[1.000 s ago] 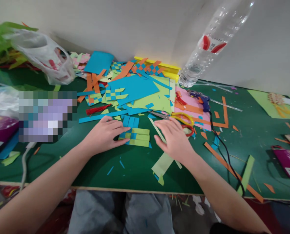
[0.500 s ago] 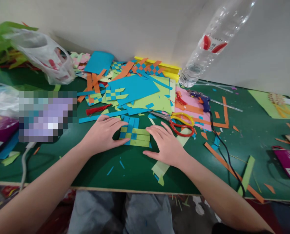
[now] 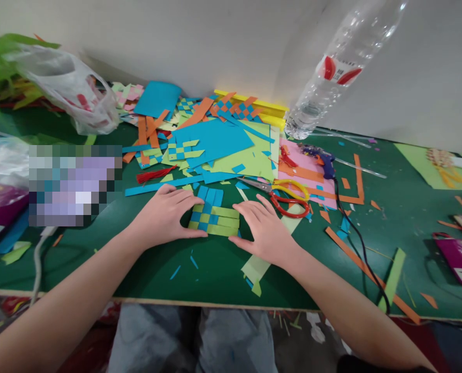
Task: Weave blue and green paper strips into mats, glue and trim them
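A woven paper mat (image 3: pixel 213 218) of blue and light green strips lies on the green table. Loose blue strip ends point away from me; green ends point right. My left hand (image 3: pixel 167 212) holds its left side, index fingertip at the upper left and thumb along the near edge. Over at the right ends of the green strips, my right hand (image 3: pixel 262 228) rests with fingers spread and thumb near the lower right corner. Its fingertips touch or nearly touch the paper; I cannot tell which. Scissors (image 3: pixel 291 197) with red and yellow handles lie beyond the right hand.
Blue and green paper sheets (image 3: pixel 215 142) are piled behind the mat. A glue gun (image 3: pixel 324 160) trails a black cord at right. A clear bottle (image 3: pixel 332 77) stands at the back, a plastic bag (image 3: pixel 71 88) at back left. A red tassel (image 3: pixel 155 175) lies left of the pile.
My left thumb has slid off the mat's face down to its near edge. The mat has shifted slightly toward me. My right thumb has come a little closer to its corner.
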### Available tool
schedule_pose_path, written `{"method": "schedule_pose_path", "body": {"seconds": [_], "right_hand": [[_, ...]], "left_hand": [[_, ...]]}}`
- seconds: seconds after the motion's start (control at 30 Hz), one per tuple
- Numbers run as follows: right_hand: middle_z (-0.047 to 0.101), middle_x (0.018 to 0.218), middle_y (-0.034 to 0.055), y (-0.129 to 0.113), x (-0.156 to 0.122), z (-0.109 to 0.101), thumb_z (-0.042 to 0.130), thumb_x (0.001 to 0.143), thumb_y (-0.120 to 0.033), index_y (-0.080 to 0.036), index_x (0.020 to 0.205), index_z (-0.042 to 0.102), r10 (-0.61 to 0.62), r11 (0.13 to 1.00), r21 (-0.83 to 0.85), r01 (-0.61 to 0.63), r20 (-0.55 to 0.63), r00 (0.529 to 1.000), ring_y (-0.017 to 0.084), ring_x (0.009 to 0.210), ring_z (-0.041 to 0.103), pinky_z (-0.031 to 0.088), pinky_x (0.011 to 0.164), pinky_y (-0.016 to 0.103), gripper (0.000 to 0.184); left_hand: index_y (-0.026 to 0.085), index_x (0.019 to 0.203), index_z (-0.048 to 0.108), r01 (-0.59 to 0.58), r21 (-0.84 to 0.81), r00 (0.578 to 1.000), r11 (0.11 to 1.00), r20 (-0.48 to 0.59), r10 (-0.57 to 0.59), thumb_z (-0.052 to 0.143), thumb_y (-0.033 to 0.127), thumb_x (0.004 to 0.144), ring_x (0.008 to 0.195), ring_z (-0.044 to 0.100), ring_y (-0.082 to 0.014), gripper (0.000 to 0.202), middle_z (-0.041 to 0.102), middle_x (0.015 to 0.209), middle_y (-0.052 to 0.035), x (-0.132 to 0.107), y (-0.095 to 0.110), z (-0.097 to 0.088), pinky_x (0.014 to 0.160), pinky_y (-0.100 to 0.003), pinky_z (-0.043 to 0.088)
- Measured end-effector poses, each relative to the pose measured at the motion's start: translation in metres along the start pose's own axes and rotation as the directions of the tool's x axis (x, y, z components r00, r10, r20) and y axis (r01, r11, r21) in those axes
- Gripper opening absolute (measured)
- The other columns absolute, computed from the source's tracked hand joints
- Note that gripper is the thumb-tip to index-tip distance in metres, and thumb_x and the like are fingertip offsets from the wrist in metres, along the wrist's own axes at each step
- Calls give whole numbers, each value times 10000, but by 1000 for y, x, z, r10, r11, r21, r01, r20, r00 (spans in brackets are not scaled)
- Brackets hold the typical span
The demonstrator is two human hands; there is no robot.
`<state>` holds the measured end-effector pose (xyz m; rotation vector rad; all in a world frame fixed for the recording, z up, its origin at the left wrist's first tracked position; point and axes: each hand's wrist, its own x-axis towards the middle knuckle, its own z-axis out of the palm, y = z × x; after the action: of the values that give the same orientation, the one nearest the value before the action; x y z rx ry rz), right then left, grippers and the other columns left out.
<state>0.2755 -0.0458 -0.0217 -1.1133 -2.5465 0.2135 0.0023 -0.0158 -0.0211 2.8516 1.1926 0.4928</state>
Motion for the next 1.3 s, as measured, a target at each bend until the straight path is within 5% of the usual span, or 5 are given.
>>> {"method": "schedule_pose_path", "body": {"seconds": [0.47, 0.87, 1.13, 1.3], "right_hand": [[630, 1190, 114, 0, 0, 0, 566, 883, -459, -138, 1281, 473, -16, 1000, -2, 15, -24, 1000, 244, 1154, 556, 271, 1136, 511, 520], [629, 1203, 117, -2, 1, -3, 535, 896, -475, -142, 1288, 478, 7, 1000, 6, -7, -8, 1000, 250, 1166, 553, 252, 1144, 525, 517], [671, 1083, 74, 3, 0, -11, 504, 925, -427, -191, 957, 662, -44, 997, -62, 37, -107, 993, 222, 1104, 583, 211, 1154, 531, 286], [675, 1056, 70, 4, 0, -9, 523, 919, -416, -181, 929, 678, -57, 996, -78, 50, -94, 994, 221, 1077, 593, 235, 1141, 538, 281]], "left_hand": [[190, 1075, 597, 4, 9, 1000, 1000, 0, -4, 614, 642, 766, 929, 647, -258, 548, 672, 968, -78, 1, 3, -1, 870, -405, 389], [248, 1057, 663, -91, -26, 996, 996, 18, 91, 574, 463, 870, 839, 629, -190, 299, 677, 934, -34, 1, 3, 3, 830, -387, 383], [229, 1063, 661, -110, -6, 994, 994, 25, 111, 543, 473, 895, 839, 617, -188, 318, 677, 947, -47, 2, 4, 1, 823, -379, 379], [235, 1055, 667, -106, -18, 994, 994, 12, 107, 560, 464, 885, 831, 622, -190, 305, 675, 944, -44, 2, 3, 1, 822, -379, 380]]}}
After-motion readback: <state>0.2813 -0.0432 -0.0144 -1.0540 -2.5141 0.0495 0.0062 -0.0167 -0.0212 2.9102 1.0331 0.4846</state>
